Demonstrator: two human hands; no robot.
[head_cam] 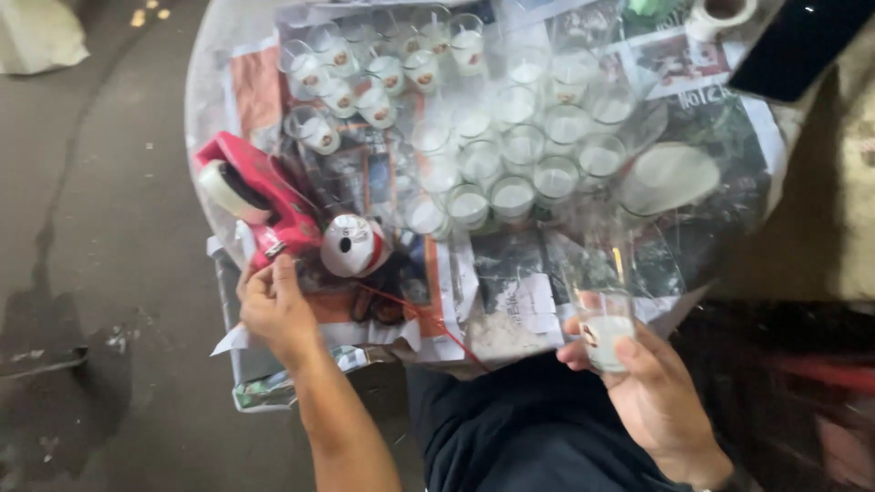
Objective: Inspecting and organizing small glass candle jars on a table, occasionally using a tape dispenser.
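A round table, covered in newspaper under clear plastic, carries a dense cluster of small wax-filled glasses across its middle and far edge. A red tape dispenser lies at the left edge, with a red-and-white thread spool just beside it. The left hand rests at the near-left edge, fingers pinched against the dispenser's lower end. The right hand, off the near edge, grips one filled glass.
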